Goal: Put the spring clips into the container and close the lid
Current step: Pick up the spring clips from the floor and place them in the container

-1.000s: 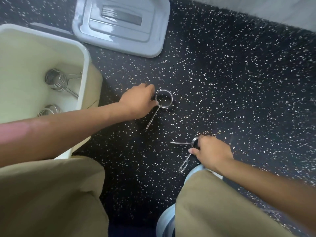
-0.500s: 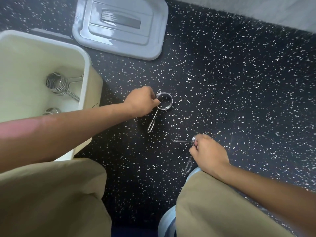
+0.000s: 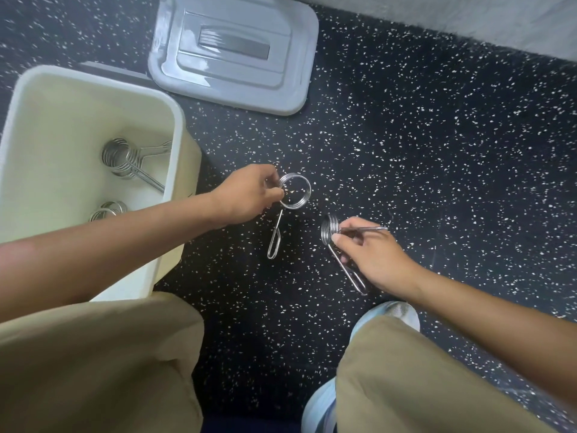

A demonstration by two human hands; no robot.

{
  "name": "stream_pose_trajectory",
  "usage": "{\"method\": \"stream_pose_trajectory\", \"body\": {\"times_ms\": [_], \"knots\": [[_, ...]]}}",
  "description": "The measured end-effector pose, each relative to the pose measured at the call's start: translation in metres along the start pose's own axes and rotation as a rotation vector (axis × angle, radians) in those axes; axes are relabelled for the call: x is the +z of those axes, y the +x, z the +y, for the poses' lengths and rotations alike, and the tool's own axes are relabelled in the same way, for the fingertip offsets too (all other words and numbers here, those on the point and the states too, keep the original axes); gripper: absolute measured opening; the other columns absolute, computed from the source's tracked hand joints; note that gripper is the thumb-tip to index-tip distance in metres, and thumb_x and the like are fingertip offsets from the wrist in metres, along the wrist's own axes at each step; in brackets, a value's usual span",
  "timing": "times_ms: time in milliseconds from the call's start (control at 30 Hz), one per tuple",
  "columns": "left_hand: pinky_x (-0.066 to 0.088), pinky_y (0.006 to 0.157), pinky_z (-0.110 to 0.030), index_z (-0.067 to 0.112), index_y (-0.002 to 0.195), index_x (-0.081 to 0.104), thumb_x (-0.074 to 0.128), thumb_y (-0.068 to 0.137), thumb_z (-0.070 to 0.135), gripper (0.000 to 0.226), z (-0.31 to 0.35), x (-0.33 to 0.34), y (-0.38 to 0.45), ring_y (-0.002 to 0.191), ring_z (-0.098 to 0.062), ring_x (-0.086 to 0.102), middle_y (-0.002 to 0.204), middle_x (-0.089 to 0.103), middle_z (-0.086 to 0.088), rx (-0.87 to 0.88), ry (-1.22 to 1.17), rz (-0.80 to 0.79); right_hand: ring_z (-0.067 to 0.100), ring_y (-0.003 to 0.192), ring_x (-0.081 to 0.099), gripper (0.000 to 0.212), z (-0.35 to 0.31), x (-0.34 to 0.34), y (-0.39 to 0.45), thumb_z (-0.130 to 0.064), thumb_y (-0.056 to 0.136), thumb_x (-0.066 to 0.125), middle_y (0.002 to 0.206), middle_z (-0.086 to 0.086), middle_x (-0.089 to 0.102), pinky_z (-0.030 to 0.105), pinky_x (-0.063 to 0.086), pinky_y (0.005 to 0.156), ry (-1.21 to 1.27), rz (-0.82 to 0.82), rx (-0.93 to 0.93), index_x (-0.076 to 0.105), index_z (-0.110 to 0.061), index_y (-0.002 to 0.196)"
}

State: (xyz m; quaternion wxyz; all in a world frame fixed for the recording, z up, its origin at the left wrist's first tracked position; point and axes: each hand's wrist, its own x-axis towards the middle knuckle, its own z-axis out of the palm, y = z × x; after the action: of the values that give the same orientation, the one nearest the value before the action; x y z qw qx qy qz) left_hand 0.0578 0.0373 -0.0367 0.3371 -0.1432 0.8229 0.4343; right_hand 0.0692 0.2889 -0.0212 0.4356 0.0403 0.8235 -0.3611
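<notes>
We are now lifting our right hand [image 3: 371, 254] toward frame centre, gripping a second spring clip [image 3: 331, 230]; our left hand [image 3: 246, 195] is pinching a spring clip [image 3: 295, 190]. The container [image 3: 175, 120], upper left, is standing open beside its lid [image 3: 234, 54].

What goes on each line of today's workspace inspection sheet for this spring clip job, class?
Surface: black speckled floor.
Job's things: open cream container with two spring clips inside; grey lid lying off, beyond it.
Clutter: nothing seen.
Hands: left hand pinches one spring clip's coil; right hand grips another clip.
Cables: nothing seen.
Surroundings: khaki trousers, pale shoe, light strip at top right.
</notes>
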Motion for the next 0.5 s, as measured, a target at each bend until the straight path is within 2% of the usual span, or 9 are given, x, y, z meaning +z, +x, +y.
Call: {"method": "stream_pose_trajectory", "body": {"times_ms": [67,133,200,267,367,433,500], "knots": [[0.058,0.072,-0.046,0.014,0.098,0.062,0.061,0.097,0.025,0.011,0.002,-0.007,-0.011,0.066,-0.022,0.062,0.073,0.067,-0.004,0.033,0.006,0.041,0.007,0.053,0.058,0.009,-0.014,0.001,0.001,-0.017,0.098,0.061,0.068,0.008,0.065,0.022,0.051,0.06,0.169,-0.012,0.025,0.066,-0.009,0.096],[0.054,0.065,-0.038,0.017,0.094,0.061,0.062,0.096,0.024,0.007,0.003,-0.013,-0.023,0.06,-0.018,0.062,0.068,0.069,0.0,0.061,0.013,0.075,0.017,0.065,0.065,0.009,-0.026,0.001,0.001,-0.011,0.098,0.06,0.075,0.019,0.066,0.03,0.054,0.069,0.265,-0.034,0.014,0.066,-0.004,0.097],[0.05,0.061,-0.031,0.02,0.088,0.062,0.066,0.093,0.025,0.009,0.006,-0.022,-0.036,0.055,-0.012,0.062,0.064,0.071,0.002,0.077,-0.015,0.106,0.032,0.078,0.072,0.008,-0.037,0.0,0.002,-0.011,0.099,0.061,0.088,0.032,0.069,0.045,0.057,0.082,0.327,-0.054,-0.002,0.066,-0.007,0.096],[0.046,0.06,-0.028,0.018,0.085,0.064,0.07,0.091,0.025,0.012,0.011,-0.032,-0.051,0.054,-0.01,0.063,0.067,0.075,-0.001,0.101,-0.072,0.116,0.034,0.087,0.075,0.007,-0.048,-0.001,0.002,-0.018,0.097,0.064,0.101,0.028,0.072,0.05,0.057,0.088,0.381,-0.08,-0.006,0.066,-0.011,0.096],[0.042,0.054,-0.022,0.016,0.083,0.064,0.072,0.092,0.023,0.014,0.022,-0.051,-0.074,0.049,-0.007,0.059,0.067,0.075,-0.003,0.149,-0.128,0.131,0.024,0.091,0.076,0.027,-0.067,-0.001,0.004,-0.033,0.092,0.069,0.111,0.014,0.074,0.043,0.061,0.085,0.387,-0.131,0.002,0.065,-0.01,0.106],[0.044,0.052,-0.019,0.018,0.081,0.065,0.073,0.091,0.024,0.014,0.029,-0.064,-0.088,0.049,-0.005,0.059,0.063,0.073,0.0,0.173,-0.143,0.164,0.019,0.087,0.074,0.033,-0.082,0.0,0.007,-0.036,0.092,0.069,0.112,0.01,0.072,0.034,0.061,0.076,0.378,-0.136,0.009,0.064,-0.008,0.109],[0.055,0.059,-0.031,0.018,0.081,0.066,0.074,0.091,0.026,0.015,0.033,-0.076,-0.1,0.054,-0.009,0.067,0.063,0.074,0.002,0.188,-0.155,0.195,0.013,0.08,0.069,0.035,-0.098,0.001,0.008,-0.038,0.094,0.066,0.104,0.008,0.068,0.027,0.06,0.067,0.359,-0.127,0.004,0.065,-0.006,0.108]]}}
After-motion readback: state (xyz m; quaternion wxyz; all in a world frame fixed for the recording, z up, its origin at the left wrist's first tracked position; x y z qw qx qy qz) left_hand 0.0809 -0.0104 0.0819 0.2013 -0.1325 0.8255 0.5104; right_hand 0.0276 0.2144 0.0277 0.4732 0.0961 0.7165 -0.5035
